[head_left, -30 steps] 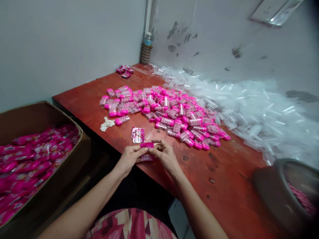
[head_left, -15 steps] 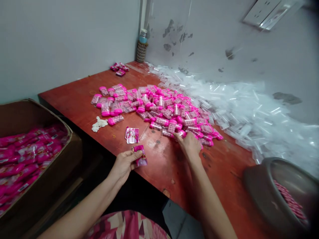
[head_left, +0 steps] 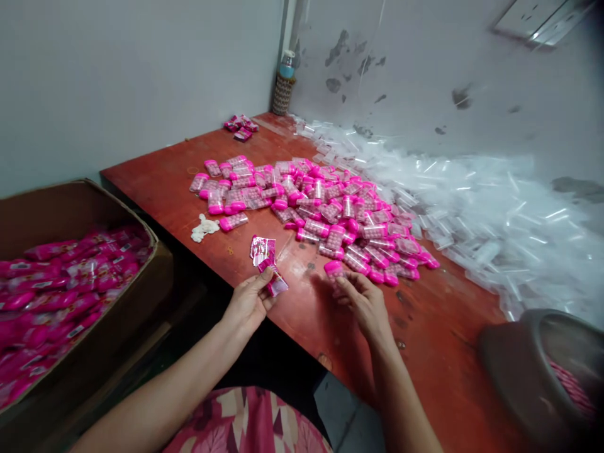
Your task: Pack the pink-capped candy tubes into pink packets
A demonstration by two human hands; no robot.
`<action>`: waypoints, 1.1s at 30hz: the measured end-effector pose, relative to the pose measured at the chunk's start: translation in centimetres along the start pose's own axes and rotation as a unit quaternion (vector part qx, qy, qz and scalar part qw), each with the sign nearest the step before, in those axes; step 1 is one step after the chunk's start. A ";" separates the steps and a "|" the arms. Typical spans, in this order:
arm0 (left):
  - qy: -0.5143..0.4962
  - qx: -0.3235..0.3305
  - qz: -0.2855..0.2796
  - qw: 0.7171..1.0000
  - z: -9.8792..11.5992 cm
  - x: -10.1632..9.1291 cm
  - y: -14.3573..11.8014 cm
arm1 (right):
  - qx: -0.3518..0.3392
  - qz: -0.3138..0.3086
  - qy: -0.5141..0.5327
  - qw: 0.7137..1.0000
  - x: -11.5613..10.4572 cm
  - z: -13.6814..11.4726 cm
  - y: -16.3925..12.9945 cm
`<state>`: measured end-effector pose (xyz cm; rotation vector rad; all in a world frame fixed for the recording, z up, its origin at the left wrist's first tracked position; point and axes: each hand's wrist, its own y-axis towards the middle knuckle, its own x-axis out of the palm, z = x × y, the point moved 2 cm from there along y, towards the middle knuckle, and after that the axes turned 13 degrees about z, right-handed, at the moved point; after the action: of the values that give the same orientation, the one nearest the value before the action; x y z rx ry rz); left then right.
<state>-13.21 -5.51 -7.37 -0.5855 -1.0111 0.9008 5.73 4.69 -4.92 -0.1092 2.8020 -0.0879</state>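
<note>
Between thumb and fingers, my left hand (head_left: 250, 301) pinches a small pink printed wrapper sleeve (head_left: 277, 282) above the table's near edge. Another flat pink wrapper (head_left: 262, 249) lies on the table just beyond it. My right hand (head_left: 364, 302) grips a small clear candy container (head_left: 334, 270) with a pink cap, raised a little off the surface. Behind my right hand spreads a heap of like containers (head_left: 306, 201), pink-capped and filled with pale pink candies. My right fingers partly hide the held container.
Clear plastic tubes (head_left: 462, 207) are piled along the wall on the red table (head_left: 155, 182). A grey tub (head_left: 514, 371) with pink candies stands at right. At left, a cardboard box (head_left: 163, 264) holds wrapped pink packs. A bottle (head_left: 287, 66) sits in a woven holder in the corner.
My right hand has drawn back from the heap toward me with one candy container. My left hand still holds the wrapper sleeve, now tilted. The view has shifted slightly left.
</note>
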 end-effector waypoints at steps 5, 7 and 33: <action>-0.062 -0.019 0.013 0.998 -0.4 0.6 0.1 | 0.048 -0.010 0.123 0.991 2.4 -1.2 -5.4; -0.088 -0.020 0.008 0.996 -0.5 0.7 0.0 | 0.049 -0.016 0.126 0.991 3.5 -1.5 -7.2; 0.083 0.061 -0.148 0.984 -0.7 0.9 -1.9 | 0.050 0.006 0.193 0.980 7.8 0.1 -9.0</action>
<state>-11.69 -5.74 -5.76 -0.3877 -0.8574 0.6343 -1.01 -4.92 -6.94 -0.0552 3.1772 -0.2732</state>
